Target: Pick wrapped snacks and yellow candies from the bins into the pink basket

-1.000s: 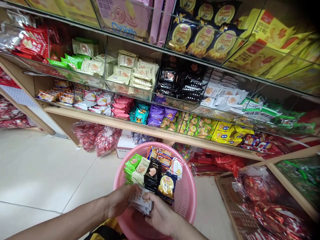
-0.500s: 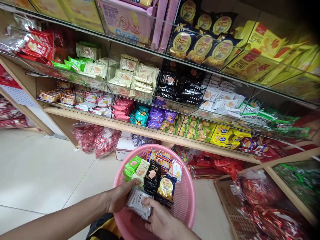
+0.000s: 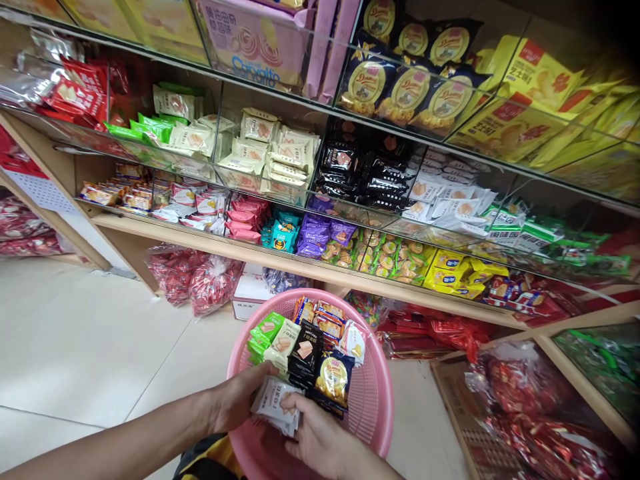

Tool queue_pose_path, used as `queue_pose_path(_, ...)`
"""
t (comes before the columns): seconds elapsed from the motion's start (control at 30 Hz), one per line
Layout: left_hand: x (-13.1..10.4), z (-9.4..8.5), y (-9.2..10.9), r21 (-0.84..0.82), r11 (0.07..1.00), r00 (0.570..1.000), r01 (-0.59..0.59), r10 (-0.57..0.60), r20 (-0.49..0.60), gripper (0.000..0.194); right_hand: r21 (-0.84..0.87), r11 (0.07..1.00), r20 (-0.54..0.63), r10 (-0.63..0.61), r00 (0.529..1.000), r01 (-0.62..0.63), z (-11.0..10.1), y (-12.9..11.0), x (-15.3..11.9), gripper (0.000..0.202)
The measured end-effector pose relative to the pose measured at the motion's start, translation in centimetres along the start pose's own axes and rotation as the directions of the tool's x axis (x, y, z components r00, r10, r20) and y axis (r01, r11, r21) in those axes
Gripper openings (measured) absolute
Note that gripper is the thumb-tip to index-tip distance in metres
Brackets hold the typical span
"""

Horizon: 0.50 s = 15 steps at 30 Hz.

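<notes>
Between them, my left hand and my right hand grip a small stack of white snack packets, low over the near side of a pink plastic basket. My left fingers clasp the stack's left edge; my right thumb presses on its top. Just beyond, inside the basket, lie green packets, a cream packet, black packets and a dark blue cookie bag. Orange-and-blue packets and a white-and-pink packet rest behind those.
A shelf unit with clear-fronted bins of packaged snacks spans the view ahead. Under it are bags of red packets and a white carton. At right stands a brown carton beside bagged red packets. Pale floor tiles lie left.
The white packets and both hands have shifted very slightly left. My grip stays on the stack, and the basket's other contents look unchanged.
</notes>
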<state>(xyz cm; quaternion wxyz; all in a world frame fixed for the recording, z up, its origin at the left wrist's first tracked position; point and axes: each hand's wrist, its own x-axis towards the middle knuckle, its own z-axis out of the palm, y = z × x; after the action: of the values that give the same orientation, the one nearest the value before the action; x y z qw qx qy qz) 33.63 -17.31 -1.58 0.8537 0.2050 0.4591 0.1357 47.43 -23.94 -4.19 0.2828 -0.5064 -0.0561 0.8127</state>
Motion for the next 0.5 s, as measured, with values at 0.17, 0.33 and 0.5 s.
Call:
queue_pose_path(0.17,-1.4,0.4,1.1,0.032,0.998,0.999,-0.053,0.053,-0.005,0.030,0.053,0.999,-0.010,-0.002,1.000,0.002,0.7,0.0,0.2,0.026)
queue_pose_path(0.33,-3.6,0.8,1.4,0.048,0.977,0.978,-0.208,0.206,0.043,0.025,-0.019,0.999,-0.040,0.034,0.999,-0.035,0.6,-0.1,0.2,0.028)
queue_pose_path(0.5,-5.6,1.1,1.5,0.080,0.955,0.958,-0.285,0.286,-0.007,0.023,-0.069,0.998,0.051,0.019,0.999,-0.016,0.4,0.0,0.5,0.030)
